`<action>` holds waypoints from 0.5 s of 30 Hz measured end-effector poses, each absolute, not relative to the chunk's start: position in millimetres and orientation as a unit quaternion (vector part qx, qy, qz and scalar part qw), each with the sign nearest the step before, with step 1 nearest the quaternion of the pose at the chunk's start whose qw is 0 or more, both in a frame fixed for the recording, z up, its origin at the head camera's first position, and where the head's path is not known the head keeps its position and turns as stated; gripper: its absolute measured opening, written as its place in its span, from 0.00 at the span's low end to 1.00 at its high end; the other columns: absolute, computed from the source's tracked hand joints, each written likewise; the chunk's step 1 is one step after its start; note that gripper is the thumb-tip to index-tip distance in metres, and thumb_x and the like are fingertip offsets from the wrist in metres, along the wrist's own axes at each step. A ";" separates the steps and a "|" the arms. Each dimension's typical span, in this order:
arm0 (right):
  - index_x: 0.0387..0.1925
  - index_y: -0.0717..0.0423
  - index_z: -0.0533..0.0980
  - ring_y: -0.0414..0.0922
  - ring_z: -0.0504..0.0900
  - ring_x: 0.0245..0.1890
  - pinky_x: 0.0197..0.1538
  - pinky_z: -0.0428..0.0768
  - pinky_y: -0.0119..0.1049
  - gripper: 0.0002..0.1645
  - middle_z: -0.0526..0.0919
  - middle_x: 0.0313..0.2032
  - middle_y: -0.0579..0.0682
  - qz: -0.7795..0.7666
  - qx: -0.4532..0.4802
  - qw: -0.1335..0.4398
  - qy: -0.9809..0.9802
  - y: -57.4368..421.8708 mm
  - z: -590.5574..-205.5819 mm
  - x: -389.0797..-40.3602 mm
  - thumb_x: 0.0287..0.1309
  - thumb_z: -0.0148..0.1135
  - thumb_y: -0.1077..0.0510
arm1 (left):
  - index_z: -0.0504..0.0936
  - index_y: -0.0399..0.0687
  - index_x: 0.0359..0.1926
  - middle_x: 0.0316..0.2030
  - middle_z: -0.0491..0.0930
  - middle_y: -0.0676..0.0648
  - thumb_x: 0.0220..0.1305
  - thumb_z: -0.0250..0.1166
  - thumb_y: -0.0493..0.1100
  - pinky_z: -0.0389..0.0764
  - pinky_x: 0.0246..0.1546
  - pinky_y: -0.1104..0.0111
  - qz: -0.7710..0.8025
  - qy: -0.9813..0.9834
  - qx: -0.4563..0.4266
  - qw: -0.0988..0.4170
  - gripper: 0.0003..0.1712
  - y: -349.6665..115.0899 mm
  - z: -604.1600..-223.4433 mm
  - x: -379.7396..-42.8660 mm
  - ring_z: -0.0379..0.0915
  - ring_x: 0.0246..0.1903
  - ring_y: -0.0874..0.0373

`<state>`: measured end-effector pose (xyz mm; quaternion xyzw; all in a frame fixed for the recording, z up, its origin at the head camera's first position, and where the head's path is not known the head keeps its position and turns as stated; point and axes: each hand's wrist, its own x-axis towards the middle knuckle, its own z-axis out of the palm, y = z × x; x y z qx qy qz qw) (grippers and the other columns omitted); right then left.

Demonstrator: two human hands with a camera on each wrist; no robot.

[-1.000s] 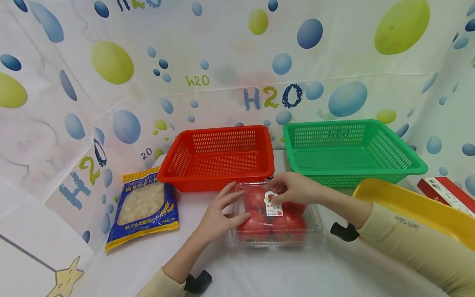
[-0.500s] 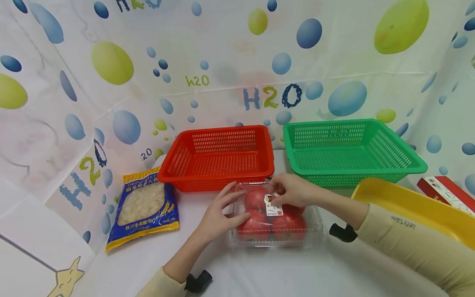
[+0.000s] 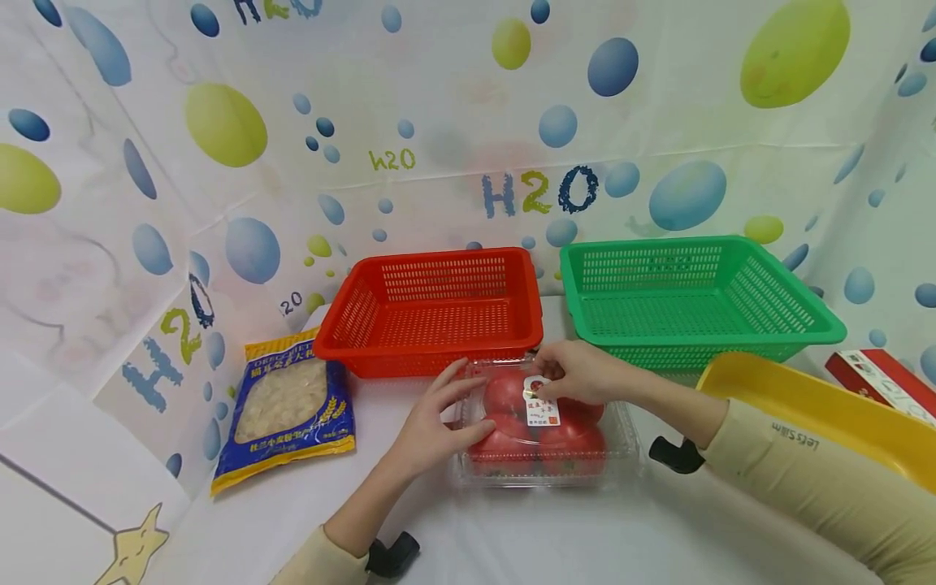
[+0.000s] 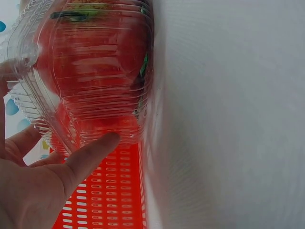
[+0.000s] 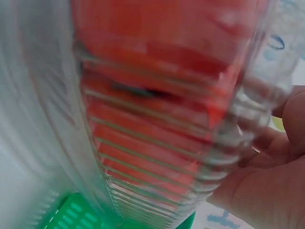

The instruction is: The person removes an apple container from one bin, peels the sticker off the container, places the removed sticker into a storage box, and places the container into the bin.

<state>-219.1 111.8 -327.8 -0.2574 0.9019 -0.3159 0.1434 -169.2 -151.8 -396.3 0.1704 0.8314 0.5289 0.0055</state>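
Observation:
A clear plastic clamshell box (image 3: pixel 621 443) of red tomatoes (image 3: pixel 570 447) sits on the white-covered table. On its lid is a white printed label (image 3: pixel 544 413). My left hand (image 3: pixel 431 422) lies spread at the box's left end, fingers over the lid. In the left wrist view, its thumb (image 4: pixel 97 152) extends along the ribbed side. My right hand (image 3: pixel 581 374) reaches over the far right part of the lid, with curled fingers and thumb at the label's upper edge. Behind the ribbed plastic in the right wrist view, part of my right hand (image 5: pixel 271 186) shows, with the label hidden.
A red basket (image 3: pixel 431 361) and a green basket (image 3: pixel 695 353) stand behind the box. On the left lies a blue pasta bag (image 3: pixel 281 406). A yellow tray (image 3: pixel 797 406) and a red-and-white box (image 3: pixel 881 378) are on the right, partly behind my right sleeve.
The label's upper part shifts and bends slightly under my right fingers, which move a little. My left hand and the box stay in place.

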 end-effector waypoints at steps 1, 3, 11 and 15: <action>0.42 0.57 0.79 0.46 0.76 0.37 0.42 0.80 0.38 0.09 0.79 0.32 0.46 -0.315 -0.258 0.145 0.902 112.3 -327.4 -219.3 0.61 0.70 0.60 | 0.81 0.55 0.64 0.77 0.55 0.51 0.57 0.76 0.47 0.80 0.53 0.47 0.529 0.831 0.171 0.006 0.32 -151.6 -396.3 -169.1 0.63 0.67 0.43; 0.41 0.56 0.79 0.46 0.76 0.37 0.41 0.80 0.38 0.08 0.79 0.32 0.46 -0.315 -0.257 0.148 0.902 113.8 -326.3 -219.5 0.62 0.70 0.60 | 0.81 0.55 0.64 0.77 0.54 0.51 0.56 0.76 0.47 0.80 0.52 0.47 0.529 0.831 0.171 0.006 0.33 -151.3 -396.2 -169.0 0.63 0.67 0.43; 0.43 0.57 0.81 0.47 0.78 0.39 0.44 0.83 0.39 0.09 0.83 0.34 0.47 -0.357 -0.264 0.176 0.878 128.0 -313.2 -219.4 0.63 0.68 0.58 | 0.81 0.55 0.64 0.77 0.54 0.51 0.56 0.76 0.47 0.80 0.53 0.47 0.526 0.832 0.174 0.006 0.33 -150.9 -396.0 -168.3 0.63 0.68 0.42; 0.46 0.57 0.82 0.48 0.79 0.41 0.47 0.83 0.44 0.11 0.84 0.37 0.47 -0.374 -0.260 0.182 0.871 143.1 -303.1 -219.8 0.65 0.67 0.57 | 0.80 0.54 0.64 0.77 0.54 0.50 0.56 0.76 0.47 0.80 0.53 0.47 0.527 0.831 0.176 0.008 0.33 -151.4 -395.6 -168.5 0.63 0.68 0.42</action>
